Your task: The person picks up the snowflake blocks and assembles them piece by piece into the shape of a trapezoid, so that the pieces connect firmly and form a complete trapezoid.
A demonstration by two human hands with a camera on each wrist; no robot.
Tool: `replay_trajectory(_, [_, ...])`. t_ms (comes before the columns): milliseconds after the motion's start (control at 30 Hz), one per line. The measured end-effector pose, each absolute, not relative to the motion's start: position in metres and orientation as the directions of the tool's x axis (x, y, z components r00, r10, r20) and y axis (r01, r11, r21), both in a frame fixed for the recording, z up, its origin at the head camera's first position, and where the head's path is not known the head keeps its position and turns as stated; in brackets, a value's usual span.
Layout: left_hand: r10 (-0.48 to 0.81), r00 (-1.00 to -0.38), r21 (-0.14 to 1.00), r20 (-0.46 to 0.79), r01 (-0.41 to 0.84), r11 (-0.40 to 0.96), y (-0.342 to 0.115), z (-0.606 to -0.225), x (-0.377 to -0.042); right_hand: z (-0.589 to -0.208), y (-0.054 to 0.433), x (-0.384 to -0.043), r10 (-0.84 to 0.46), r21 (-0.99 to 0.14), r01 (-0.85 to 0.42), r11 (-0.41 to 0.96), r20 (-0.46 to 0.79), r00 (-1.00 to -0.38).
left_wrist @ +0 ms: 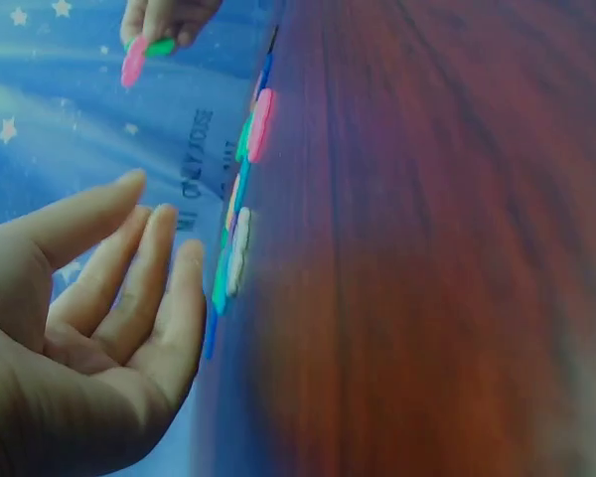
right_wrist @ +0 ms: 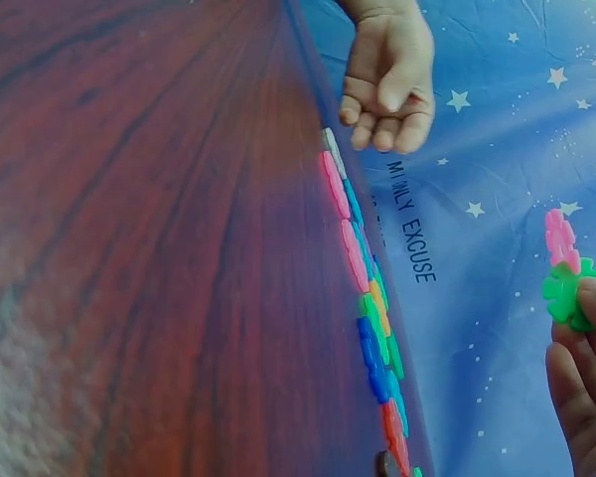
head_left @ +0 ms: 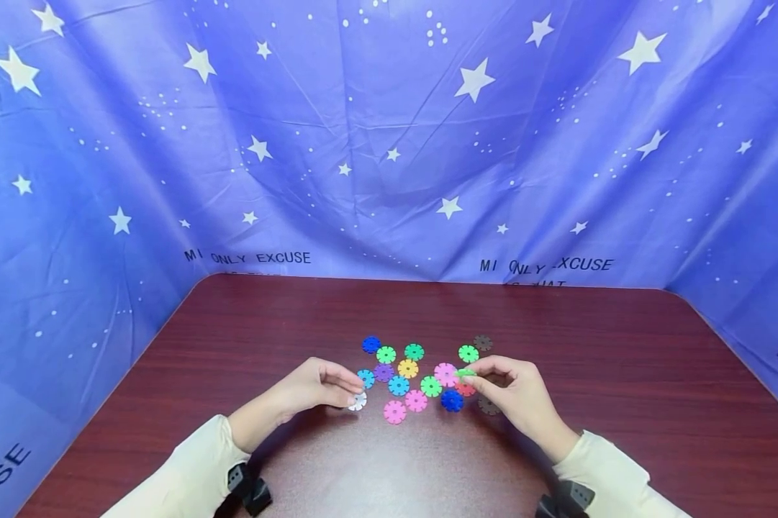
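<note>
My right hand point(head_left: 521, 392) pinches a green notched disc point(right_wrist: 566, 296) between thumb and fingers. A pink notched disc point(right_wrist: 559, 237) is slotted into its edge at an angle, and the joined pair is raised off the table. My left hand point(head_left: 311, 392) holds nothing; its fingers are relaxed, with thumb and fingertips apart in the left wrist view. In the head view those fingertips overlap a white disc point(head_left: 359, 403) and lie beside a light blue disc point(head_left: 365, 378). Behind the right fingers a red disc point(head_left: 465, 390) is partly hidden.
Several loose notched discs lie flat between the hands, among them a yellow disc point(head_left: 408, 368), a purple disc point(head_left: 383, 372) and a dark blue disc point(head_left: 452, 401). A brown disc point(head_left: 483, 342) lies at the back right. The dark red table point(head_left: 389, 309) meets a starry blue curtain point(head_left: 389, 201).
</note>
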State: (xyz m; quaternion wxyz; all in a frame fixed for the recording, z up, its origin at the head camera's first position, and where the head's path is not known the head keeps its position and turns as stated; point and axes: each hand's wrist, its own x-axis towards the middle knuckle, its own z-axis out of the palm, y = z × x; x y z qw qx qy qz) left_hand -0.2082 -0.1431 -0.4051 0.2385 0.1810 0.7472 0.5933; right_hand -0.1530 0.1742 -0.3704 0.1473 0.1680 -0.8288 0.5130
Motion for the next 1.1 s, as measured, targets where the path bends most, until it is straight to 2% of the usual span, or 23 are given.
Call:
replay_trajectory(467, [0.521,-0.847,0.923,-0.104,0.112,0.367,-0.153,-0.419,-0.220,-0.387,0.179,-0.159,-0.143,-0.837,-0.419,0.351,0.395,-0.908])
replay_trajectory(767, [0.509,-0.859,0.869,-0.054,0.211,0.447,-0.142,-0.422,-0.218,-0.378,0.175,-0.155,-0.160,-0.831,-0.439,0.342,0.409,-0.898])
replay_trajectory(1100, [0.589,-0.807,0.852,-0.031,0.286,0.437,-0.142,-0.422,-0.217,-0.380,0.175,-0.157,-0.173,-0.822,-0.460,0.337,0.426,-0.888])
